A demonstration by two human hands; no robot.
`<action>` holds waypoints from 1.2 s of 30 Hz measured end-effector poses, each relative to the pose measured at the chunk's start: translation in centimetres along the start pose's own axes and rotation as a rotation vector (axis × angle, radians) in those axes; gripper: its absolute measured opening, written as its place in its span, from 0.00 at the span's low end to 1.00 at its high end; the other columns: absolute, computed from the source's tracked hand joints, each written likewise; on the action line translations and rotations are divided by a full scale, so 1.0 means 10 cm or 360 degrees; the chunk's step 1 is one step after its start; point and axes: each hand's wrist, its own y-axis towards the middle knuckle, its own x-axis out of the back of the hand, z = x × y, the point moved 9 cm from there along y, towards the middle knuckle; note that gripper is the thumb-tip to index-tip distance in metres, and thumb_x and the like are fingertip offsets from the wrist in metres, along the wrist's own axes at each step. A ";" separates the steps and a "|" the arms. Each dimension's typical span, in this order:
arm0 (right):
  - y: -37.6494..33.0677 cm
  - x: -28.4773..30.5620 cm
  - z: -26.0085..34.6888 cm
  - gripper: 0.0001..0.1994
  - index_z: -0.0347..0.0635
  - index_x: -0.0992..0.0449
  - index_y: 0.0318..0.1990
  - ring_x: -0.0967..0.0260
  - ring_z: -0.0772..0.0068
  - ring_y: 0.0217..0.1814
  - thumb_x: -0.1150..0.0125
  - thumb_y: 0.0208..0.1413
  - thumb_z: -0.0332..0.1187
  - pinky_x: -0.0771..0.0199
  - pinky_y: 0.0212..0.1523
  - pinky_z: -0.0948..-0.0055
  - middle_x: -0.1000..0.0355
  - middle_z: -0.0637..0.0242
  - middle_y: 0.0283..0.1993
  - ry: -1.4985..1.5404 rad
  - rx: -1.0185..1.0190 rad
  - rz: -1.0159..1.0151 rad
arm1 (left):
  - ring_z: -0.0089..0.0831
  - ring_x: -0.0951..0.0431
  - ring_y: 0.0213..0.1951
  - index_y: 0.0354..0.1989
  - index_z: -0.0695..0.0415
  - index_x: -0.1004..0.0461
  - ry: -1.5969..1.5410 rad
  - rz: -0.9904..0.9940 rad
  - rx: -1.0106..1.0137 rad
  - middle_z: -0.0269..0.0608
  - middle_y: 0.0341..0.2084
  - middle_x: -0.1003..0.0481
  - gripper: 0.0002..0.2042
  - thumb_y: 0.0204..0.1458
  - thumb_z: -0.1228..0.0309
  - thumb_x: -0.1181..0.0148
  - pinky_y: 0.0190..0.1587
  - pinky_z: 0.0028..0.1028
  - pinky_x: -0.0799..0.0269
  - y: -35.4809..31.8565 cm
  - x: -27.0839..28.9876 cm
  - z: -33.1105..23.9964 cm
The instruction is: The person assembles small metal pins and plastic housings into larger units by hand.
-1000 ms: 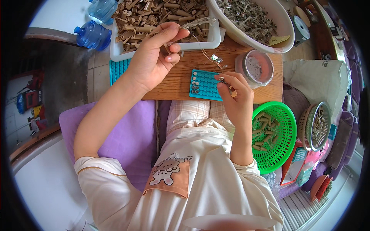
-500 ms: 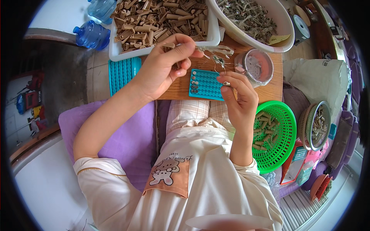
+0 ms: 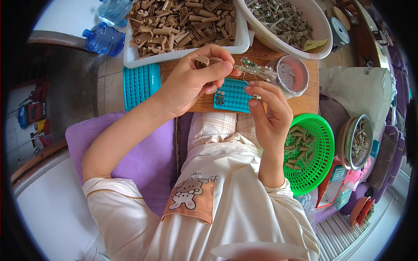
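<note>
- The left hand [image 3: 200, 78] has come down and to the right since the first frame, when its wire bundle lay across the large white bin [image 3: 187, 55]; now the bundle hangs in the air over the brown wooden bench [image 3: 311, 102].
- The small green circuit board [image 3: 249, 62], earlier dangling below on its wires, now sits against the bundle.
- More of the left-hand teal ridged tray [image 3: 141, 85] shows than in the first frame; the right hand [image 3: 272, 104] has shifted only slightly.
- Hidden now: the upper small discs in the right-hand teal tray [image 3: 237, 103], covered by the left hand. What the left palm holds is partly masked — only the rounded end of a tan plastic piece [image 3: 201, 61] shows above the thumb.
- The shiny silver metal piece [image 3: 257, 97] is too small to make out.
- Left fingers: thumb and forefinger pinching the bundle of thin silver wire [image 3: 264, 74] at its left end. Right fingers: thumb and forefinger pinching the silver metal piece.
- The bundle's long axis runs left to right, dipping slightly rightward — its looped end points at the pinkish tub [image 3: 304, 82], overlapping its near edge in view.
</note>
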 end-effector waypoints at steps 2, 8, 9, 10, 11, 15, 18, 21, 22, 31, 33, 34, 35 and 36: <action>0.00 0.00 0.01 0.08 0.37 0.26 0.32 0.33 0.71 0.34 0.43 0.40 0.20 0.33 0.34 0.77 0.31 0.62 0.35 -0.0004 -0.0005 -0.0002 | 0.13 0.33 0.26 0.31 0.55 0.33 -0.0034 0.0018 0.0003 0.33 0.21 0.31 0.06 0.48 0.68 0.46 0.19 0.12 0.46 -0.01 0.00 0.01; 0.00 0.00 0.01 0.08 0.36 0.26 0.32 0.33 0.71 0.34 0.44 0.40 0.19 0.33 0.34 0.77 0.31 0.62 0.35 -0.0021 -0.0040 -0.0008 | 0.13 0.36 0.22 0.34 0.54 0.34 -0.0250 0.0028 0.0058 0.37 0.27 0.29 0.07 0.48 0.68 0.46 0.18 0.12 0.45 0.00 0.02 0.04; 0.00 0.00 0.01 0.08 0.36 0.26 0.32 0.33 0.71 0.34 0.44 0.40 0.19 0.33 0.34 0.77 0.31 0.62 0.35 -0.0024 -0.0063 0.0000 | 0.13 0.37 0.21 0.35 0.53 0.34 -0.0284 0.0013 0.0058 0.37 0.29 0.29 0.07 0.49 0.67 0.47 0.18 0.12 0.45 0.01 0.04 0.04; 0.00 0.00 0.00 0.08 0.36 0.26 0.32 0.33 0.71 0.34 0.44 0.40 0.19 0.33 0.34 0.77 0.31 0.62 0.35 -0.0025 -0.0064 0.0000 | 0.13 0.37 0.21 0.35 0.53 0.34 -0.0284 0.0014 0.0059 0.37 0.29 0.29 0.07 0.49 0.67 0.47 0.18 0.12 0.45 0.01 0.04 0.04; 0.00 0.00 -0.01 0.08 0.36 0.27 0.32 0.32 0.71 0.34 0.44 0.41 0.20 0.33 0.34 0.77 0.31 0.62 0.35 -0.0043 -0.0068 -0.0005 | 0.13 0.37 0.21 0.35 0.53 0.34 -0.0288 0.0015 0.0067 0.37 0.29 0.29 0.07 0.49 0.67 0.47 0.18 0.12 0.45 0.01 0.04 0.03; -0.02 0.01 -0.06 0.08 0.36 0.27 0.32 0.32 0.69 0.35 0.44 0.41 0.21 0.33 0.35 0.77 0.31 0.62 0.35 -0.0126 -0.0115 -0.0036 | 0.13 0.37 0.21 0.36 0.53 0.35 -0.0291 0.0044 0.0070 0.37 0.29 0.29 0.07 0.49 0.68 0.48 0.18 0.12 0.45 0.00 0.03 0.03; -0.01 0.01 -0.05 0.08 0.36 0.27 0.32 0.32 0.68 0.35 0.44 0.41 0.21 0.34 0.36 0.77 0.31 0.61 0.35 -0.0279 -0.0120 -0.0038 | 0.13 0.37 0.21 0.36 0.53 0.34 -0.0299 0.0062 0.0061 0.37 0.29 0.29 0.08 0.49 0.67 0.48 0.18 0.12 0.45 0.00 0.02 0.03; 0.00 0.02 0.02 0.08 0.36 0.27 0.32 0.32 0.65 0.35 0.44 0.41 0.21 0.34 0.37 0.75 0.31 0.61 0.35 -0.0444 0.0027 -0.0083 | 0.13 0.37 0.21 0.36 0.53 0.35 -0.0302 0.0045 0.0088 0.37 0.29 0.28 0.08 0.49 0.67 0.47 0.18 0.12 0.45 -0.01 0.00 0.04; 0.00 0.01 0.00 0.08 0.36 0.27 0.32 0.32 0.65 0.35 0.44 0.41 0.21 0.34 0.37 0.75 0.31 0.61 0.35 -0.0444 0.0027 -0.0083 | 0.13 0.37 0.21 0.36 0.53 0.35 -0.0302 0.0046 0.0088 0.37 0.29 0.28 0.08 0.49 0.67 0.47 0.18 0.12 0.45 -0.01 0.00 0.04; -0.03 -0.01 0.02 0.08 0.37 0.28 0.33 0.35 0.62 0.35 0.44 0.41 0.23 0.35 0.35 0.69 0.33 0.61 0.35 -0.0968 0.0123 -0.0148 | 0.13 0.36 0.21 0.36 0.53 0.35 -0.0266 0.0096 0.0102 0.38 0.28 0.28 0.08 0.49 0.67 0.47 0.18 0.12 0.45 -0.02 -0.04 0.07; -0.05 0.02 0.00 0.08 0.37 0.28 0.33 0.35 0.62 0.33 0.44 0.42 0.24 0.34 0.34 0.69 0.33 0.61 0.35 -0.0975 0.0079 -0.0168 | 0.13 0.36 0.21 0.35 0.53 0.35 -0.0179 0.0072 0.0081 0.39 0.29 0.28 0.08 0.48 0.67 0.46 0.18 0.12 0.44 -0.03 -0.05 0.04; -0.05 0.02 0.00 0.08 0.37 0.28 0.33 0.35 0.62 0.33 0.44 0.42 0.24 0.34 0.34 0.69 0.33 0.61 0.35 -0.0975 0.0080 -0.0165 | 0.13 0.36 0.21 0.35 0.53 0.35 -0.0182 0.0070 0.0080 0.39 0.29 0.28 0.08 0.48 0.67 0.46 0.18 0.12 0.44 -0.03 -0.05 0.04; -0.04 0.02 -0.01 0.08 0.37 0.28 0.33 0.35 0.63 0.33 0.45 0.42 0.24 0.34 0.33 0.70 0.33 0.61 0.34 -0.0962 0.0047 -0.0155 | 0.12 0.36 0.21 0.35 0.53 0.35 -0.0159 0.0048 0.0073 0.39 0.29 0.28 0.08 0.48 0.67 0.46 0.18 0.12 0.44 -0.03 -0.03 0.04; -0.04 0.02 -0.03 0.08 0.38 0.28 0.33 0.35 0.63 0.33 0.45 0.42 0.24 0.34 0.32 0.71 0.34 0.61 0.34 -0.0949 0.0015 -0.0145 | 0.12 0.36 0.21 0.35 0.54 0.35 -0.0136 0.0026 0.0065 0.40 0.29 0.29 0.08 0.48 0.67 0.46 0.19 0.12 0.44 -0.02 -0.01 0.04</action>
